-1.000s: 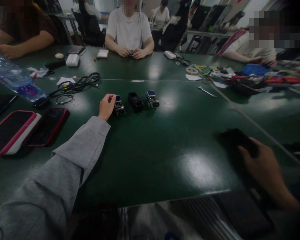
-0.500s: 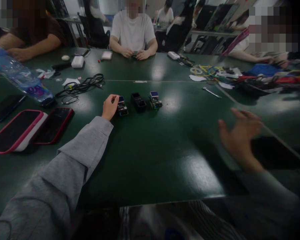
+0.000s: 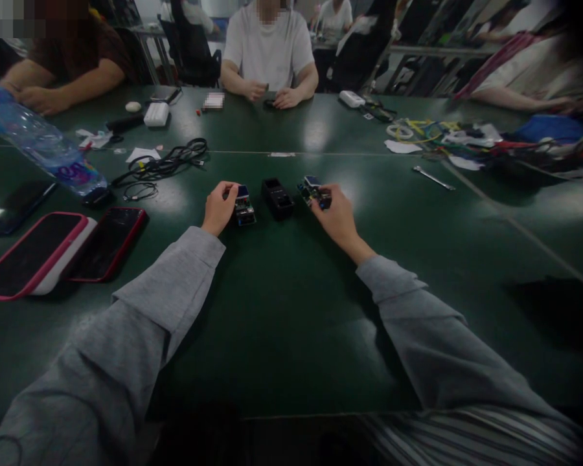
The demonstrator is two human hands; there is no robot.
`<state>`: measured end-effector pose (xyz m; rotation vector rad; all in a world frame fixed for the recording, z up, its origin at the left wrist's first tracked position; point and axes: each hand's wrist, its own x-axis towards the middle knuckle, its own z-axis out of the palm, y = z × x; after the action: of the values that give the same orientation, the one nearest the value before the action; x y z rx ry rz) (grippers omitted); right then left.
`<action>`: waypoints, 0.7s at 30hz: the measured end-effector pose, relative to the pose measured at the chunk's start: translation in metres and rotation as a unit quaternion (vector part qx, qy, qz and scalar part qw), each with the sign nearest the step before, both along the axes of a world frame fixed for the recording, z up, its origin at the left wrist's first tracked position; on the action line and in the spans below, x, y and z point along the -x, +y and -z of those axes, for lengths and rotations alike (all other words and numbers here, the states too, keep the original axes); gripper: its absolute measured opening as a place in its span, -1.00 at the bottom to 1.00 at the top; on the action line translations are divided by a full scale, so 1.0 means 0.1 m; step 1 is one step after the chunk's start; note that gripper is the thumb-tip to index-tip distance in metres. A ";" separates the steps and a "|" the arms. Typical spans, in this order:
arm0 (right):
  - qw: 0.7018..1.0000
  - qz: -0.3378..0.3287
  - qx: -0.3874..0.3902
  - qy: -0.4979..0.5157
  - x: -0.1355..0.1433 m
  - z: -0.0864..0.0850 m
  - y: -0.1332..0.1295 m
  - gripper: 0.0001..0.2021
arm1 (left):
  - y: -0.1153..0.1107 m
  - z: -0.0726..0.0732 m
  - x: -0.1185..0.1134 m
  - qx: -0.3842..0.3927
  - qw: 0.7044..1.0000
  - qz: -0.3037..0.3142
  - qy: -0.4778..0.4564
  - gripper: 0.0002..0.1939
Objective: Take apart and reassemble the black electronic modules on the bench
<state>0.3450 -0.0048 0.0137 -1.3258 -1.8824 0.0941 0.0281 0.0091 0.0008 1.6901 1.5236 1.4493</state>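
Observation:
My left hand (image 3: 219, 208) is closed on the left edge of a small circuit board with a screen (image 3: 244, 210), which rests on the green table (image 3: 291, 310). A second circuit board with a screen (image 3: 313, 188) is pinched between the thumb and fingers of my right hand (image 3: 337, 217); the fingers cover its right part, and it looks slightly tilted. Between the two boards lies a black plastic case (image 3: 276, 198) with a window and openings in its face. Neither hand touches the case.
Left are phones (image 3: 107, 244), a plastic bottle (image 3: 61, 152) and black cables (image 3: 170, 162). On the right lie a wrench (image 3: 433, 177) and a heap of coloured wires (image 3: 432, 133). A person in a white shirt (image 3: 269, 52) sits opposite, with others at the sides.
My right hand has come in from the right side of the table and taken hold of the right circuit board, turning it a little. My left hand stays on its board.

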 end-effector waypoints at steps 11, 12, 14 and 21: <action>1.000 0.013 -0.001 -0.021 -0.02 0.02 0.03 -0.52 | 0.02 0.02 0.01 0.004 1.000 0.000 0.000 -0.83; 0.999 0.001 -0.009 -0.037 -0.02 0.03 0.03 -0.50 | 0.02 0.02 0.01 0.002 1.000 -0.001 0.000 -0.82; 0.999 -0.013 -0.002 -0.037 -0.01 0.04 0.04 -0.52 | 0.03 0.02 0.01 -0.003 1.000 -0.002 0.000 -0.82; 0.998 0.018 0.050 0.020 -0.09 0.06 0.13 -0.57 | 0.02 0.02 0.02 -0.010 1.000 -0.002 0.002 -0.82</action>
<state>0.3538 0.0077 0.0074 -1.4156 -1.8405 0.1973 0.0263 0.0113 -0.0011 1.7043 1.5197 1.4685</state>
